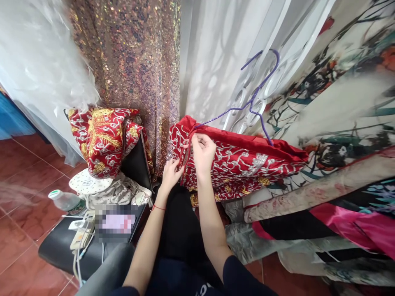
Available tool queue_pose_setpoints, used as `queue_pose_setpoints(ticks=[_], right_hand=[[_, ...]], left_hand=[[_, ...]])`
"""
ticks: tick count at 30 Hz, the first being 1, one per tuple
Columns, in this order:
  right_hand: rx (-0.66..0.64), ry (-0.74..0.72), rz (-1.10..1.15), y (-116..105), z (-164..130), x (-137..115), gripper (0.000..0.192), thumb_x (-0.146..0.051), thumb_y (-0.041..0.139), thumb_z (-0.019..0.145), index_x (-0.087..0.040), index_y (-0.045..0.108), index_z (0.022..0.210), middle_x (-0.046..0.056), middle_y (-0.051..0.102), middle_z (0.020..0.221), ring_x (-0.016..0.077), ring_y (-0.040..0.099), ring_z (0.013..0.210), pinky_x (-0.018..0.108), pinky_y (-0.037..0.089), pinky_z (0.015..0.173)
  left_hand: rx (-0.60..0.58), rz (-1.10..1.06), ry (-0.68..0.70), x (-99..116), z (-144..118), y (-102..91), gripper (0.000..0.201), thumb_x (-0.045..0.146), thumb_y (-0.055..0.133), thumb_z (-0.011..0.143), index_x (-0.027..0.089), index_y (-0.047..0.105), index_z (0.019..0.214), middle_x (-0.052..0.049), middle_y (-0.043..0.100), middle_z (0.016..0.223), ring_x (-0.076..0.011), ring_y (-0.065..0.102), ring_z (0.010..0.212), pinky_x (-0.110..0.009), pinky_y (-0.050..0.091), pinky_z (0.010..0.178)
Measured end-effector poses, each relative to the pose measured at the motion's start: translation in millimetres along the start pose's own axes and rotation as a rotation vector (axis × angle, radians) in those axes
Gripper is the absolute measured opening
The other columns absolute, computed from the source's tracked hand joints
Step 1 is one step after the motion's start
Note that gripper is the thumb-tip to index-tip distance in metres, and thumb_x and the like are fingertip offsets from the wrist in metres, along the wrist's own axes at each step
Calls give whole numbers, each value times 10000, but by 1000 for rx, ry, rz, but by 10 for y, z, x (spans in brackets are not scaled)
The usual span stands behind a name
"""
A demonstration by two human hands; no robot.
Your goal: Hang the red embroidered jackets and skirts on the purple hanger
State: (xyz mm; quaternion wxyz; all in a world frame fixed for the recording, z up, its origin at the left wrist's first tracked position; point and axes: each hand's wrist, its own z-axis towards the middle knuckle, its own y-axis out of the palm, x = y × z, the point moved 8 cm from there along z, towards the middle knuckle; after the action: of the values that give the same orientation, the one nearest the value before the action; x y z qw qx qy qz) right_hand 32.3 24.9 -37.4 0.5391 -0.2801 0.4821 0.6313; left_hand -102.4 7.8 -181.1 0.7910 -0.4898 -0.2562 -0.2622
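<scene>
— Where was the embroidered red garment [237, 160]?
— Below the purple hanger [251, 101], whose arms reached its satin edge [285, 150], presumably to keep the cloth spread.
— And the hands?
— At the hanger's left end, as viewed. The left hand's [171, 176] grip was closed on red trim [185, 155], probably to steady it. Nearer the hanger, the right hand's [204, 154] fingertips were pinched together, perhaps for precision; what lay between them could not be told.

Red silver-embroidered garment [240, 160], sloping slightly
</scene>
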Motion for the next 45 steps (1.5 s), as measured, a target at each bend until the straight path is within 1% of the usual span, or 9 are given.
queue_pose_setpoints(ticks=[6,10,13,19,23,30,35,41,45], right_hand=[[-74,21,-97,-49,45,97,193,-379,615,834,-197,601,773,-39,635,637,107,613,456,226,484,490],[-107,3,-113,-25,33,124,207,-398,599,853,-200,603,795,-33,651,660,85,563,435,225,487,495],[-120,-5,-112,-42,20,138,216,-409,583,867,-201,606,815,-25,657,680,88,560,451,228,490,503],[-150,-128,-355,-126,-22,15,212,-384,546,910,-209,601,803,19,676,723,152,619,633,286,525,645],[-281,-161,-418,-110,-61,-22,155,-344,535,912,-221,595,840,0,673,760,131,608,606,262,500,605],[-306,177,-122,-200,-175,392,269,-441,623,865,-243,506,1005,-109,588,643,71,528,357,200,425,403],[-551,420,20,32,-462,638,364,-545,645,809,-226,525,937,-148,502,439,60,397,268,166,305,312],[-411,352,-45,11,-491,655,327,-549,572,864,-249,444,832,-122,524,472,74,439,314,184,338,351],[-203,110,-308,-190,-393,506,234,-452,522,919,-253,448,821,-86,499,545,101,452,436,224,382,468]], left_hand=[[83,-275,75,115,222,-173,105,305,619,855,203,608,876,-55,662,972,-222,597,952,-396,451,971],[140,-664,141,469,427,-418,242,398,508,949,210,618,1053,-71,674,1071,-202,626,1027,-347,470,981],[172,-803,179,784,555,-607,339,501,494,965,215,627,1088,-65,663,1075,-183,628,1036,-315,474,979],[150,-775,88,1090,708,-743,355,471,768,788,202,547,856,20,580,794,-110,557,713,-233,454,693],[20,-538,155,1215,785,-739,276,411,646,896,186,554,763,33,546,703,-98,493,643,-239,391,650],[-44,-474,189,1147,699,-685,319,422,503,985,180,636,826,-10,672,808,-141,605,748,-258,444,723],[-107,-491,151,1006,526,-584,349,445,482,993,192,708,908,-57,739,986,-201,685,987,-313,486,943],[36,-637,81,883,538,-642,271,459,630,911,191,660,943,-31,699,868,-160,661,802,-279,522,778],[-71,-669,135,932,537,-559,322,426,770,801,196,640,986,-19,672,898,-150,637,835,-260,506,766]])
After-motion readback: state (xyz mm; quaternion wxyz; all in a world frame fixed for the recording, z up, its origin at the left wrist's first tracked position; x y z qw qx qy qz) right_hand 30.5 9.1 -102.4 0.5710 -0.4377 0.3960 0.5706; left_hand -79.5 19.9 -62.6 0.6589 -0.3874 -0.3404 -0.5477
